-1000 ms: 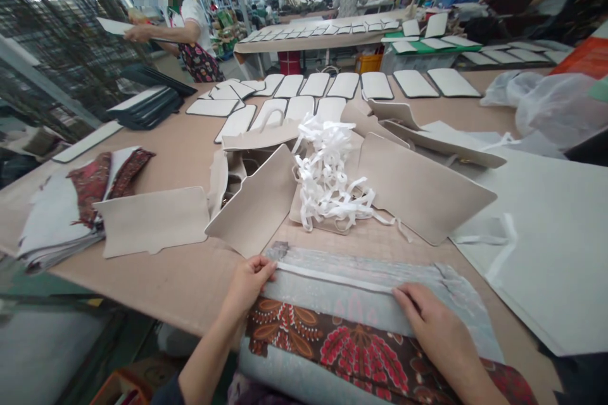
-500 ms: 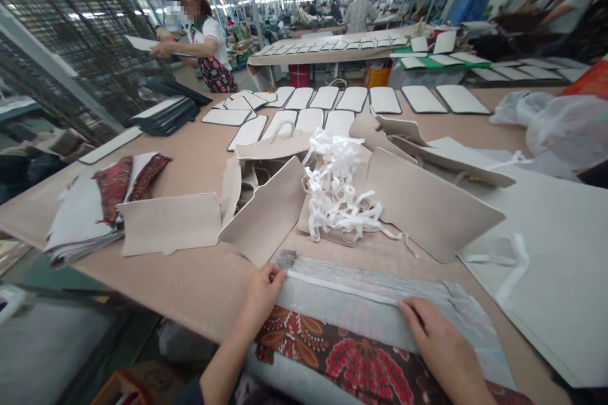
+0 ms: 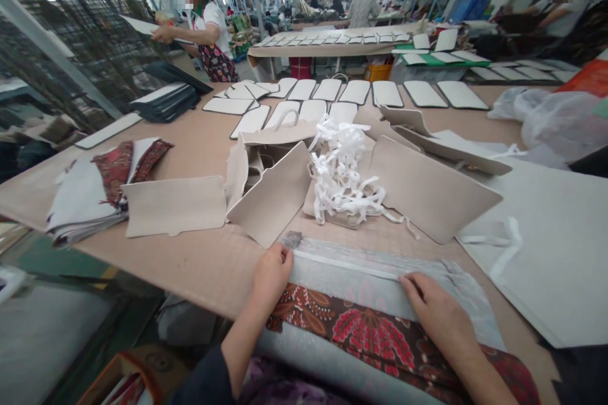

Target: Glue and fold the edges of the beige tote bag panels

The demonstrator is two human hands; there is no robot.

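A narrow white strip of tape (image 3: 346, 264) lies stretched across the pale grey backing of a patterned fabric (image 3: 370, 329), whose brown face with red and orange motifs shows along a fold. At the tape's left end, my left hand (image 3: 274, 271) is closed in a pinch, thumb against fingers. My right hand (image 3: 434, 307) pinches the tape's other end, its fingers curled over the backing. Just beyond the fabric lies a tangled heap of white tape strips (image 3: 344, 171), between beige stiff panels (image 3: 273, 193) and more such panels (image 3: 432, 190) on the right.
On the brown table (image 3: 199, 272), folded fabric pieces (image 3: 90, 193) lie left and large white sheets (image 3: 560, 247) right. Rows of white dark-edged panels (image 3: 327, 91) cover the far side, beside a dark stack (image 3: 164, 101). Another person (image 3: 206, 31) stands at the far left holding a white panel.
The whole scene has shifted slightly upward in view as the camera tilts down. Both hands keep their places at the tape's ends, with little visible movement along the fabric.
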